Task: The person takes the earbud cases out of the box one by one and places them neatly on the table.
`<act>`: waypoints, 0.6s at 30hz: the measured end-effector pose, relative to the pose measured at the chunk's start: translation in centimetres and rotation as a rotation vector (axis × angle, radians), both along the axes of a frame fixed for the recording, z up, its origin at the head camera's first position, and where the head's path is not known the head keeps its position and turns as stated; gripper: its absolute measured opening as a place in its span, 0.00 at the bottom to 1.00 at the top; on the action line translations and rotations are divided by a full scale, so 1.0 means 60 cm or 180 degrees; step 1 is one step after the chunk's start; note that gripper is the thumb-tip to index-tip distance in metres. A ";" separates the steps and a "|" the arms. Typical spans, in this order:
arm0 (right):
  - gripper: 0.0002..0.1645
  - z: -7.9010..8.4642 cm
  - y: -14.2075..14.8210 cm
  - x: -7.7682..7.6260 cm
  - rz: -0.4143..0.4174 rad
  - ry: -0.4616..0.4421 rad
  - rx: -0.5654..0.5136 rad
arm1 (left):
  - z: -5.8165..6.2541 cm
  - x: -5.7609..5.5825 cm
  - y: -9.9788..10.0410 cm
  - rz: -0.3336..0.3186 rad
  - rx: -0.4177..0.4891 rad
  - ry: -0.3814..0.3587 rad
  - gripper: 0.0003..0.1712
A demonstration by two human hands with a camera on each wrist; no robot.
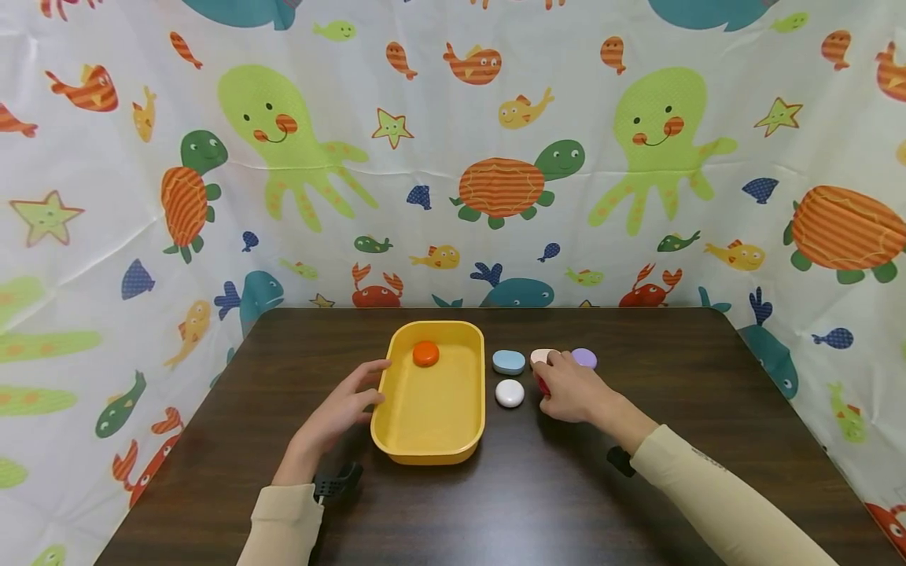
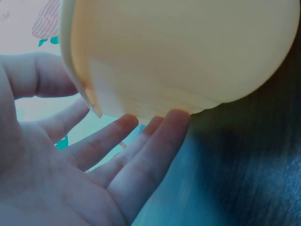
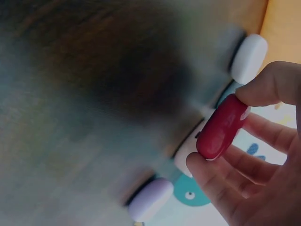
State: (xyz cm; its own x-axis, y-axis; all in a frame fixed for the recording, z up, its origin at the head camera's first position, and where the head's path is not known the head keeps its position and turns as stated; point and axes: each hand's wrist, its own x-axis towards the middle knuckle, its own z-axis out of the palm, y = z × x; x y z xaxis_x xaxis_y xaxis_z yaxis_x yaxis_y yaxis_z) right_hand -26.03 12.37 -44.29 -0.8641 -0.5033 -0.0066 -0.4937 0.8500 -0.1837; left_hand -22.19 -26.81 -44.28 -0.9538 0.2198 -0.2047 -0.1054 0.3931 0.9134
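Note:
My right hand [image 1: 575,391] pinches a red, rounded bar of soap [image 3: 220,128] between thumb and fingers, right of the yellow plastic bin [image 1: 428,457]. Most of the red soap is covered by the hand in the head view. Around it lie a white soap [image 1: 510,393], a blue soap [image 1: 509,362], a pale pink soap [image 1: 541,355] partly hidden by the fingers, and a lilac soap [image 1: 584,358]. Inside the bin, near its far left corner, lies an orange soap [image 1: 425,353]. My left hand [image 1: 343,407] has loosely spread fingers at the bin's left wall.
Everything stands on a dark brown wooden table [image 1: 283,346]. A white curtain [image 1: 439,102] printed with sea animals hangs along the back and both sides of it. Black bands with small devices sit at both wrists, by the beige sleeves [image 1: 286,515].

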 end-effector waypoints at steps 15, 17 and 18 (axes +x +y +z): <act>0.22 -0.022 0.006 0.000 0.0034 0.0084 -0.0049 | 0.001 0.002 0.001 0.0019 -0.0001 -0.0004 0.35; 0.22 -0.022 0.005 -0.002 0.0026 0.0067 -0.0042 | 0.001 0.002 0.001 0.0015 0.0002 -0.0004 0.35; 0.22 -0.022 0.005 -0.002 0.0029 0.0067 -0.0041 | 0.001 0.003 0.001 0.0014 0.0004 -0.0004 0.35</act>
